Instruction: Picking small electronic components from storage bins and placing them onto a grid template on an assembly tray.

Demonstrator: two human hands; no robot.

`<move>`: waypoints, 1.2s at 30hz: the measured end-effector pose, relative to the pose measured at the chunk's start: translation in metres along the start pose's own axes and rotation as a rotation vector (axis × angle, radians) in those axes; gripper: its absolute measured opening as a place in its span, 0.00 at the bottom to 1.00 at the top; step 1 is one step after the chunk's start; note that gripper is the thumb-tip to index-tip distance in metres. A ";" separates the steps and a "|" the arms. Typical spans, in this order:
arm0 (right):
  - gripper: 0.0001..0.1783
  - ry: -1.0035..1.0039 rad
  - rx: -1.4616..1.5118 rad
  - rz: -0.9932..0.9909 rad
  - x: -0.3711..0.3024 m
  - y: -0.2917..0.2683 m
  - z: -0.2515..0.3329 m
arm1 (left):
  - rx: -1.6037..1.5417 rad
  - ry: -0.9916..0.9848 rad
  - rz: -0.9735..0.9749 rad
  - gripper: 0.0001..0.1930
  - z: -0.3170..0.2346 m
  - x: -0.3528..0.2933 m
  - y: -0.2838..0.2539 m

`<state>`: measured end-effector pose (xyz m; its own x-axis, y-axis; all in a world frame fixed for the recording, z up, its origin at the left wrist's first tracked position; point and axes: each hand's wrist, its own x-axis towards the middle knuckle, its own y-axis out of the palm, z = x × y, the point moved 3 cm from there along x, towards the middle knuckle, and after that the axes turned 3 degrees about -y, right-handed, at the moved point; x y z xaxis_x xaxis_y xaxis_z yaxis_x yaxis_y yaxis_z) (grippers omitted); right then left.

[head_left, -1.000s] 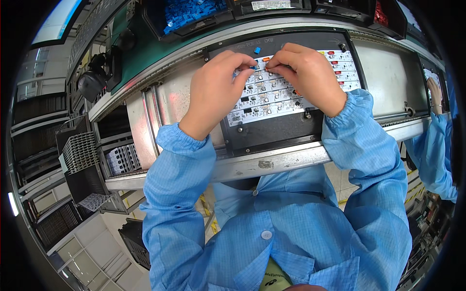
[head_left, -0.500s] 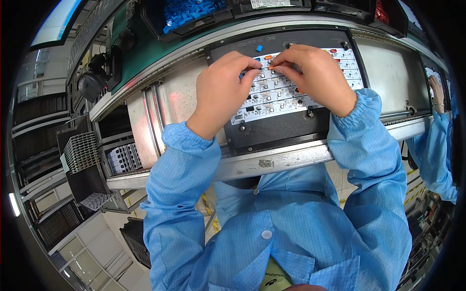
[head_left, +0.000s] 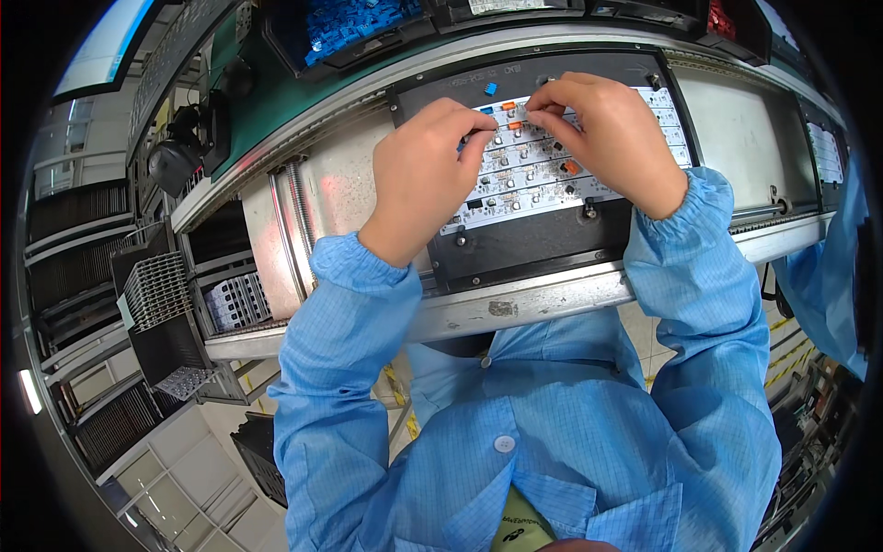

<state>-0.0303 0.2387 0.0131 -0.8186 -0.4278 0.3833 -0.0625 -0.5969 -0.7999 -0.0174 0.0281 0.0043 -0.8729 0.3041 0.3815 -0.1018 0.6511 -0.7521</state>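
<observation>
In front of us is a black tray [head_left: 533,243] with rows of white boards [head_left: 515,201]. Our right hand [head_left: 614,138] is over them, its fingers [head_left: 554,93] nearly pinched; we can't tell if they hold anything. Our left hand [head_left: 423,175] is almost closed too; a blue bit [head_left: 462,145] peeks out, but we can't tell if it's gripped. Two orange blocks [head_left: 514,126] sit on the boards between our hands. A blue block [head_left: 490,89] lies just past the boards.
</observation>
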 end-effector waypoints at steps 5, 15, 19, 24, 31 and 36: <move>0.09 0.007 0.012 0.037 -0.001 0.002 0.003 | -0.018 -0.007 0.004 0.03 -0.002 0.000 0.000; 0.09 -0.004 0.002 0.034 -0.002 0.002 0.003 | -0.031 -0.013 -0.009 0.02 -0.005 0.001 0.002; 0.09 -0.001 -0.008 0.039 -0.002 0.003 0.004 | -0.027 0.006 -0.012 0.05 -0.002 0.001 0.004; 0.09 0.009 -0.022 0.046 -0.002 0.003 0.005 | -0.018 0.043 -0.025 0.04 -0.002 0.000 0.006; 0.09 0.017 -0.015 0.053 -0.002 0.005 0.003 | -0.006 0.066 -0.045 0.05 -0.002 0.001 0.006; 0.09 0.007 0.014 0.053 -0.002 0.005 0.003 | -0.024 0.029 -0.038 0.05 -0.001 0.001 0.007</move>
<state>-0.0266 0.2346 0.0099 -0.8245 -0.4542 0.3375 -0.0115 -0.5828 -0.8126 -0.0188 0.0336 0.0004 -0.8543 0.2991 0.4250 -0.1222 0.6792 -0.7237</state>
